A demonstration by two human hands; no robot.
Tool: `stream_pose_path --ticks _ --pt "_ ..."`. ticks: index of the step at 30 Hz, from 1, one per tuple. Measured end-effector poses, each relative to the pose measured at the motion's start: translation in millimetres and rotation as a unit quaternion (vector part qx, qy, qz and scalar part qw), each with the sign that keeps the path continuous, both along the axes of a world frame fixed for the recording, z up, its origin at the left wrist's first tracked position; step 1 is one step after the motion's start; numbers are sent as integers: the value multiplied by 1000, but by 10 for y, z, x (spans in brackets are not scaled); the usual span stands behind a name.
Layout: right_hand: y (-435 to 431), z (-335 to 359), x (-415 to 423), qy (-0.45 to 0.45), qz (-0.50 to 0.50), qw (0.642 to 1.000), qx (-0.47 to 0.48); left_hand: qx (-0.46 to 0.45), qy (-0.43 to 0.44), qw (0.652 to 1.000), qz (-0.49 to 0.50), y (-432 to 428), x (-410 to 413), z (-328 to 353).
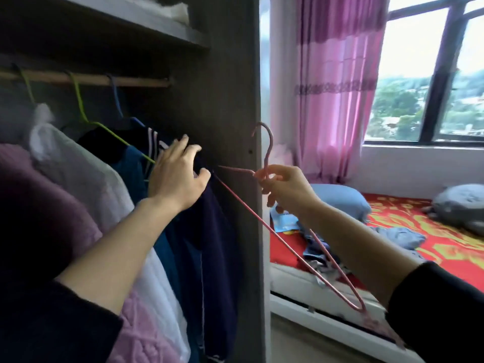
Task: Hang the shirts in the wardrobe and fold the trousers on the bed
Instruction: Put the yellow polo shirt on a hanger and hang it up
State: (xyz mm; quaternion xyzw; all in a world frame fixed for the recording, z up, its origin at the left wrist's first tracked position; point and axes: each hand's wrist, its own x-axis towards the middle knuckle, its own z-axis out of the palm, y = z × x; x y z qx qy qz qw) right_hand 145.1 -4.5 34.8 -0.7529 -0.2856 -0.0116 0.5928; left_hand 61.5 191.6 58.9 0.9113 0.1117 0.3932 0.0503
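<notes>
My right hand (pixel 285 188) pinches a pink wire hanger (pixel 267 221) at its neck, in front of the wardrobe's side panel (pixel 233 100); the hanger carries no garment. One arm of it reaches toward a dark navy garment (pixel 217 231) hanging at the right end of the rail (pixel 86 79). My left hand (pixel 178 176) rests on that garment's shoulder, fingers curled over the cloth. Blue, white and mauve clothes (pixel 99 179) hang to the left on green and blue hangers. Blue-grey clothes (pixel 398 235) lie crumpled on the bed (pixel 445 247).
A shelf (pixel 146 19) runs above the rail. The bed has a red and yellow cover, a blue pillow (pixel 343 197) and a grey bundle (pixel 461 203). Pink curtains (pixel 337 82) hang beside a window (pixel 429 74) at the right.
</notes>
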Motion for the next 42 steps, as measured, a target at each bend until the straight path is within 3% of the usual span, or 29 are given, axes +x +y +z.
stream_pose_path --ticks 8,15,20,25,30,36,42 --pt "-2028 -758 -827 97 -101 984 -109 -45 90 973 -206 -1898 110 -925" --pt "-3805 -1208 -1913 165 -241 942 -164 -108 141 917 -356 -3890 -154 -1592" --pt "-5038 -1351 -2835 197 -345 905 -153 -127 181 868 -445 -5430 -728 -1913" --pt "-6234 -1418 -3827 199 -413 879 -132 -167 218 834 -478 -6838 -1513 -2134" --pt "-7339 -1426 -4604 173 -529 822 -117 -202 244 804 -503 -8035 -2228 -2290" --pt "-8292 -1466 -5029 125 -635 753 -119 -171 312 760 -544 -9157 -2757 -2543" --pt "-9162 -1434 -5049 89 -696 701 -125 -97 364 692 -616 -10224 -2914 -2852"
